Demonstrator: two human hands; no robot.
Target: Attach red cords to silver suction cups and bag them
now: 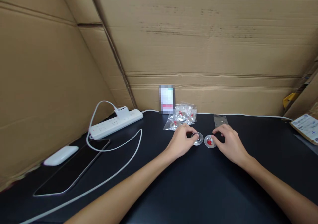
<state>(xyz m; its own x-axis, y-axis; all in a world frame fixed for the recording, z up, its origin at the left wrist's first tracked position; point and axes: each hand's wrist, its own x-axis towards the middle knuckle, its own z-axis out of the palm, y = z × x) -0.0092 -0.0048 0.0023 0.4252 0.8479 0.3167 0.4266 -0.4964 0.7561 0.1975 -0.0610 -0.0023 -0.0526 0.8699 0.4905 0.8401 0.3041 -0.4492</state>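
My left hand (182, 139) is closed in a pinch on the edge of a small round silvery, see-through disc (198, 140). Just to its right is a similar disc (209, 142) with a red piece at its middle, and my right hand (228, 142) grips that one's right rim between thumb and fingers. A narrow gap separates the two discs, both low over the black table (198, 184). Beyond my left hand lie clear plastic bags (184, 113) holding more such discs with red pieces. Another clear bag (220, 120) lies behind my right hand, which partly covers it.
A phone-like device (167, 99) with a blurred screen leans on the cardboard wall (211, 51). At left are a white power strip (114, 124), a looping white cable (129, 156), a dark tablet (72, 171) and a white case (61, 155). A labelled packet (306, 128) sits far right.
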